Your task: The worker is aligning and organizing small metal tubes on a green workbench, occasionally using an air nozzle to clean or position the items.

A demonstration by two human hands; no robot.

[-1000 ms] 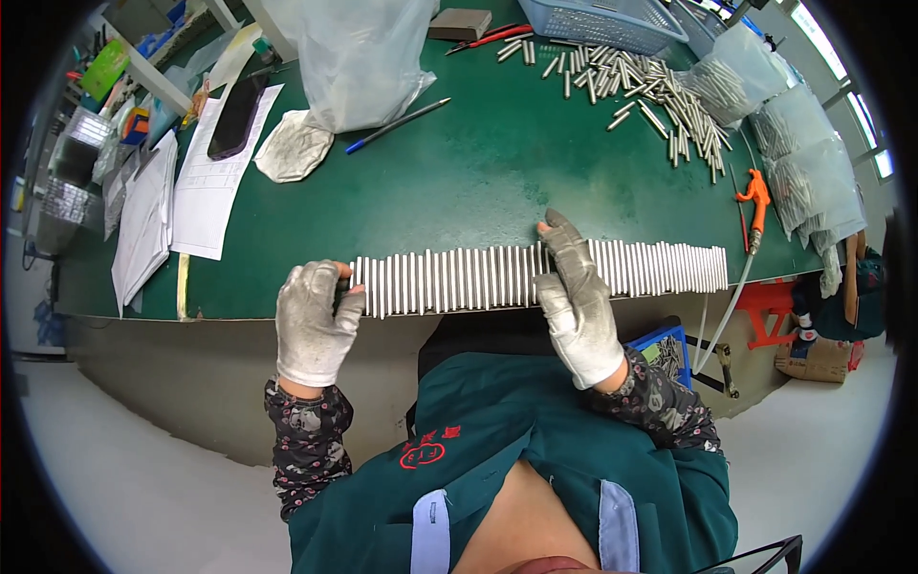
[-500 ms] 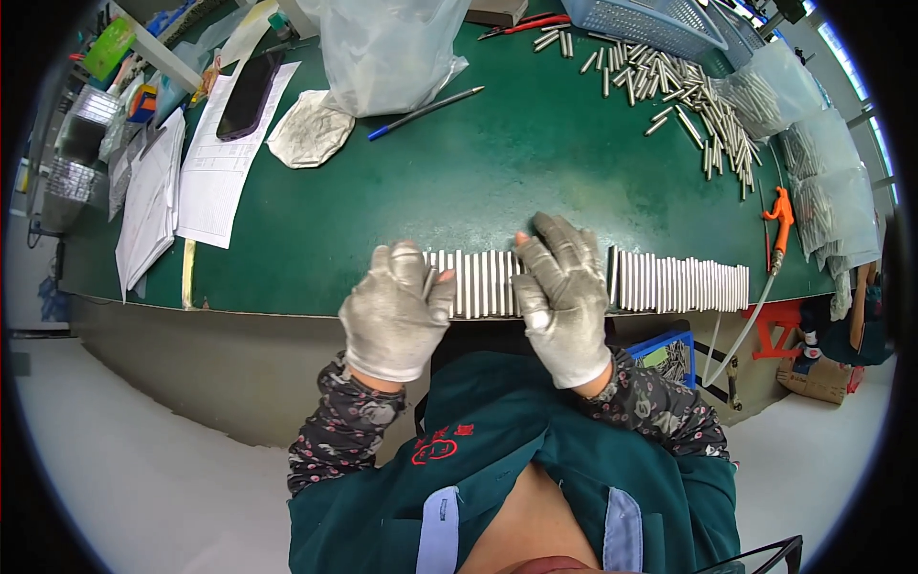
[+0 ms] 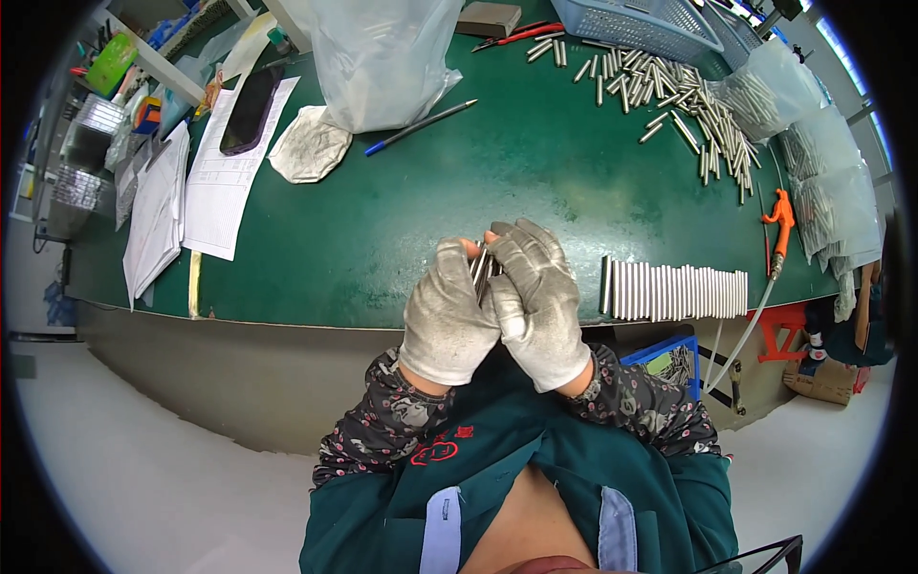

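Both of my hands wear grey-white gloves and meet at the table's near edge. Between them is a bundle of shiny metal pins, mostly hidden by the fingers. My left hand is closed round the bundle from the left, and my right hand cups it from the right. To the right of my hands, a row of metal pins lies side by side along the edge. Farther off at the right is a loose heap of metal pins.
A blue basket and red-handled pliers lie at the back. An orange air gun and bags of pins are at the right. Leftward are a plastic bag, pen, cloth, phone and papers.
My hands have come together, squeezing the left group of pins off the row into a bundle between them. The row at the right stays in place.
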